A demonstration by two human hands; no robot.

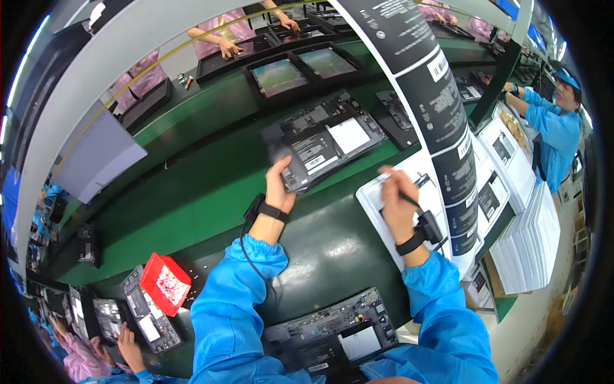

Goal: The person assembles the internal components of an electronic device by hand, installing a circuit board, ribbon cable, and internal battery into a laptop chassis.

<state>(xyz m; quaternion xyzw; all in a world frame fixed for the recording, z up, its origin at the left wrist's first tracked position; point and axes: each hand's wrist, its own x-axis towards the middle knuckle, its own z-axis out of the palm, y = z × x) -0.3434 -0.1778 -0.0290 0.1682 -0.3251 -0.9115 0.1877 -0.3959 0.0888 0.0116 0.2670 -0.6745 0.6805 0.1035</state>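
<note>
My left hand (pixel 279 187) grips the near left corner of an opened laptop base (pixel 323 141), thumb on top. Its circuit board, black battery and a white rectangular panel show, and it lies tilted over the green conveyor belt (pixel 185 205). To the right, my right hand (pixel 399 203) is curled and slightly blurred above a white tray (pixel 377 198). A thin dark line runs by its fingers; whether that is a tool or a cord I cannot tell. A second opened laptop base (pixel 339 333) lies on the dark green bench (pixel 320 249) close to my body.
A red bin (pixel 165 285) of small white pieces stands beside another opened base (pixel 152 313) at left. Black-and-white label sheets (pixel 441 121) hang from a frame at right, near a stack of white trays (pixel 527 237). People work across the belt and on both sides.
</note>
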